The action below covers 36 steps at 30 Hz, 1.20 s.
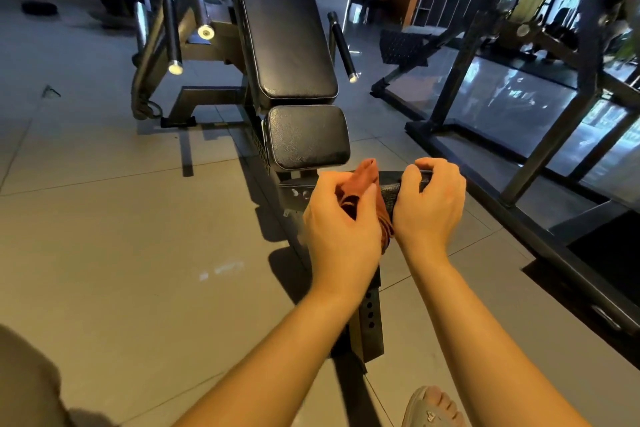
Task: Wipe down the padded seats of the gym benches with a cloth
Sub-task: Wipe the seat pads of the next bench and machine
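A black padded bench stands ahead of me, with a long back pad (287,42) and a small square seat pad (308,137) below it. In front of the seat is a black padded roller (393,192) on the bench frame. My left hand (341,218) grips a crumpled rust-orange cloth (367,177) against the roller's left part. My right hand (429,198) curls its fingers over the roller's right end. Part of the cloth hangs down between my wrists.
The bench's steel frame (370,319) runs toward me across the tiled floor (138,236). Black handle bars (343,45) flank the back pad. A large dark machine frame (519,135) stands at the right. My shoe (433,407) is at the bottom.
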Available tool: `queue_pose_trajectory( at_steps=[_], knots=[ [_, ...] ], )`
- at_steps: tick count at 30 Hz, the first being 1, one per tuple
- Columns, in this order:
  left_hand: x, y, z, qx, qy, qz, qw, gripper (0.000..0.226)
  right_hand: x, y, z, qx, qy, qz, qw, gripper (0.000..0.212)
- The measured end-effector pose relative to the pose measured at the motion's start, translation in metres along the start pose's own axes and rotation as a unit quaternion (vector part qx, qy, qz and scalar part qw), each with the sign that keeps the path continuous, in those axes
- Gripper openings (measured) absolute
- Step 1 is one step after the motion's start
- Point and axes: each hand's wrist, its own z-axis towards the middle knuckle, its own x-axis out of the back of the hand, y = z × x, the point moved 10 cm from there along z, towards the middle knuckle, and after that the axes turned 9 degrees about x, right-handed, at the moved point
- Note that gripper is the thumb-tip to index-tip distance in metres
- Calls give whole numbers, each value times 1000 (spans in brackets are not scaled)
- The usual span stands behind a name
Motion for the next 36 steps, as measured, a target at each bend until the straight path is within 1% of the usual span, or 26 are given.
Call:
queue_pose_trajectory(
  at_steps=[1, 2, 5, 6, 9, 10, 11, 13, 14, 15, 16, 17, 20, 21, 22, 24, 26, 27, 28, 30, 33, 35, 36],
  knots=[
    [-2, 1, 3, -21, 3, 17, 1000, 8, -1, 0, 0, 1, -5, 1, 1000, 19],
    [-2, -7, 14, -16, 17, 38, 999, 8, -2, 0, 0, 0, -14, 2, 1000, 19],
    [9, -36, 36, 65, 55, 47, 995, 8, -2, 3, -1, -8, -23, -4, 1000, 15],
    [8, -35, 28, 61, 52, 46, 996, 8, -2, 3, -1, -7, -20, -7, 1000, 14],
    [-3, -17, -10, -14, 1, 47, 999, 9, -1, 1, 0, -6, -10, -7, 1000, 13],
    [-3, -21, -12, -28, -3, 59, 998, 9, -2, 2, 0, -11, -14, -7, 1000, 12],
    [0, -32, -5, -12, 3, 76, 997, 9, -2, 3, -1, -15, -19, -7, 1000, 13],
    [10, -65, 25, 79, 16, 108, 991, 8, -2, 3, -1, -16, -27, -13, 999, 15],
    [16, -76, 37, 125, 9, 129, 984, 9, -2, 3, -2, -17, -31, -16, 999, 16],
    [19, -81, 42, 148, 0, 141, 979, 9, -2, 3, -2, -18, -33, -17, 999, 16],
    [19, -75, 41, 144, -9, 138, 980, 8, -2, 1, -2, -18, -36, -18, 999, 17],
    [16, -60, 34, 119, -16, 122, 985, 8, -2, 0, -2, -18, -36, -18, 999, 17],
    [-4, -9, -7, 14, -29, 83, 996, 11, -1, -1, 0, -24, -37, -21, 999, 15],
    [-6, -7, -14, -3, -18, 83, 996, 12, -2, -1, 0, -27, -43, -26, 998, 15],
    [-4, -15, -12, 4, -1, 89, 996, 11, -3, -1, 0, -30, -49, -32, 998, 16],
    [9, -56, 11, 80, 23, 101, 991, 13, -4, -1, -1, -29, -50, -39, 998, 17],
    [24, -107, 37, 179, 12, 123, 976, 13, -1, -5, -1, -24, -33, -32, 999, 16],
    [30, -123, 45, 207, -2, 133, 969, 10, 1, -8, 0, -15, -23, -27, 999, 15],
    [33, -129, 49, 214, -9, 135, 968, 8, 2, -14, 0, -2, -16, -25, 1000, 15],
    [29, -111, 46, 171, 5, 97, 980, 9, -2, -28, 0, 36, -25, -33, 998, 19],
    [13, -56, 15, 59, 4, 27, 998, 9, -17, -51, -6, 86, -62, -84, 991, 27],
    [10, -50, 11, 32, -12, 24, 999, 10, -23, -56, -9, 94, -63, -136, 984, 30],
    [12, -61, 20, 42, -17, 39, 998, 11, -24, -55, -10, 88, -58, -149, 983, 32]
  ],
)
